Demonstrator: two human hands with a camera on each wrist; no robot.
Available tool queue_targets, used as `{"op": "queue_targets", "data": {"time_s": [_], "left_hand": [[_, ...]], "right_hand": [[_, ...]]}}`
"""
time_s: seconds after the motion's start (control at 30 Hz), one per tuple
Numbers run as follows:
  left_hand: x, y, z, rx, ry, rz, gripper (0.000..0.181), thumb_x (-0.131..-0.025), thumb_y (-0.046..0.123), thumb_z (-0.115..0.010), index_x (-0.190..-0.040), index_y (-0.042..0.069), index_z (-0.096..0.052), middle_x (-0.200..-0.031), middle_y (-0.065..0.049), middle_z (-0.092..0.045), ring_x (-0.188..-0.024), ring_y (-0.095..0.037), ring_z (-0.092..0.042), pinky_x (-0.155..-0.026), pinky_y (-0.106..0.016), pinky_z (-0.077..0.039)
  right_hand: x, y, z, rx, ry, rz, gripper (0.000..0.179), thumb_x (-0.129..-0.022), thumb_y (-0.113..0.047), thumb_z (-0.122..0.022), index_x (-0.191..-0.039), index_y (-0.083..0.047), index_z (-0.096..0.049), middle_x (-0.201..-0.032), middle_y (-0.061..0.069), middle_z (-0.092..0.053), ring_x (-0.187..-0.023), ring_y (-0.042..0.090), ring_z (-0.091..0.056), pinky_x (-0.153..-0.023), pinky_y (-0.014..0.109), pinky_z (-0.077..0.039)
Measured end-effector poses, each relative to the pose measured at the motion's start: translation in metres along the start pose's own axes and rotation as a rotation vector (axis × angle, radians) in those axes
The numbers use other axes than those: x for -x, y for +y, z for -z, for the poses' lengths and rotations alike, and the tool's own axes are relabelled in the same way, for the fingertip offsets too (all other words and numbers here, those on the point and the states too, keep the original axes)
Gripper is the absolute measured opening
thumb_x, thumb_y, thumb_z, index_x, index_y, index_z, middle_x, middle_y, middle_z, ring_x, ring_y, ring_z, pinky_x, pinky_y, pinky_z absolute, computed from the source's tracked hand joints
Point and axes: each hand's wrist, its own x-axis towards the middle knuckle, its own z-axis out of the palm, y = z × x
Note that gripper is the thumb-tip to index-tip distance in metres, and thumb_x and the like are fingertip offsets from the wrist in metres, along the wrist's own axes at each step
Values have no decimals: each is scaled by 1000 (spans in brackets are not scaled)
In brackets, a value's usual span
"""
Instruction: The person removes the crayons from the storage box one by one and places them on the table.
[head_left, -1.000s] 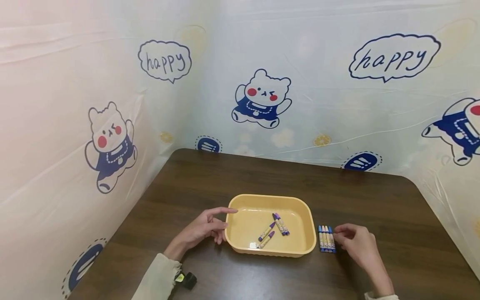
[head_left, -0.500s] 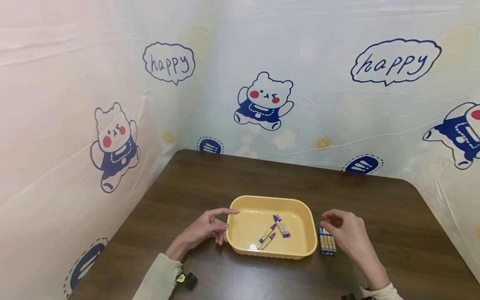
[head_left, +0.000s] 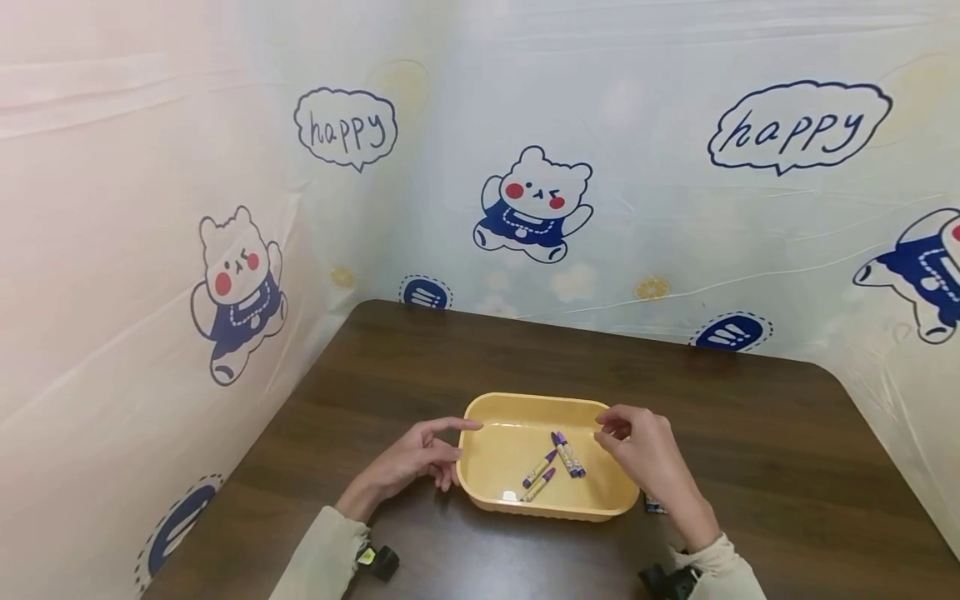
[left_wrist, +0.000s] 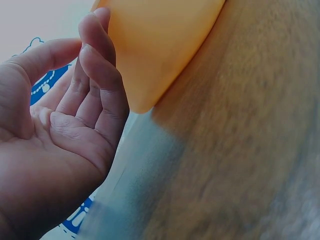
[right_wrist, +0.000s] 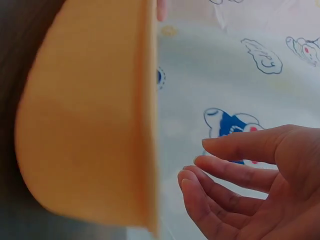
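Observation:
A yellow plastic tray (head_left: 555, 510) stands on the table with several crayons (head_left: 567, 456) lying loose in it, purple-tipped in yellow wrappers. My left hand (head_left: 416, 454) is at the tray's left side, index finger stretched over the rim and the other fingers relaxed beside the outer wall. In the left wrist view, its fingertips lie right at the tray wall (left_wrist: 160, 45). Over the tray's right rim hovers my right hand (head_left: 643, 442), fingers loosely bent. The right wrist view shows a gap between thumb and fingers (right_wrist: 220, 195), with nothing in it.
Just right of the tray, a row of crayons (head_left: 654, 505) lies on the dark wooden table (head_left: 750, 467), mostly hidden by my right hand. A cloth printed with bears (head_left: 532, 204) hangs around the table's back and left.
My right hand has moved left from beside the row of crayons to above the tray's right rim, now covering most of that row. The left hand keeps its place at the tray.

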Motion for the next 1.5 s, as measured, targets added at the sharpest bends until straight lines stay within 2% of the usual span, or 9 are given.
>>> {"op": "queue_targets", "data": {"time_s": [0.2,0.33,0.53,0.73,0.93,1.1,1.5], "left_hand": [[-6,0,-3,-1,-20,-3,49,-99,0,-54,-146,-3,-42,-77,-13,-71,-57,-17,-62,-55,-27,-54],[-8,1,-3,-1,-24,-10,48,-99,-1,-54,-146,-3,-43,-76,-14,-71,-56,-17,-62,-55,-27,-55],[-8,1,-1,-5,-25,-23,48,-99,-3,-53,-146,-3,-42,-77,-17,-71,-56,-17,-62,-55,-27,-55],[-2,-1,1,2,-2,-15,49,-99,-1,-54,-146,-4,-41,-74,-12,-70,-58,-17,-63,-55,-26,-54],[-1,-4,0,8,-7,26,49,-100,1,-54,-147,-1,-41,-76,-10,-71,-59,-16,-64,-56,-26,-55],[-4,-2,0,8,-8,0,48,-99,0,-54,-146,-2,-42,-75,-11,-70,-59,-17,-64,-55,-27,-55],[-4,-1,3,12,-12,20,50,-99,1,-55,-146,-2,-42,-75,-10,-70,-61,-17,-65,-55,-26,-54]], "right_hand": [[-5,10,-32,51,-10,44,11,-82,-3,-77,-92,-2,-73,-76,0,-65,-70,12,-57,-64,28,-51],[-6,16,-50,59,-28,35,10,-82,-2,-76,-91,-1,-72,-73,0,-62,-66,11,-53,-59,25,-46],[-7,17,-61,119,-28,10,9,-85,-3,-71,-93,0,-70,-74,3,-60,-63,12,-52,-54,27,-45],[-6,14,-72,205,-50,17,10,-89,-9,-73,-90,0,-68,-77,6,-60,-64,15,-50,-53,27,-42],[-1,17,-77,259,-57,34,17,-88,-12,-75,-78,-6,-63,-72,3,-49,-63,15,-45,-53,28,-38],[-2,19,-75,251,-33,56,18,-86,-10,-77,-75,-6,-63,-71,3,-51,-61,15,-45,-52,28,-38],[-5,17,-74,205,-58,-13,20,-85,-8,-77,-76,-8,-59,-68,1,-52,-57,12,-46,-49,26,-37]]}}
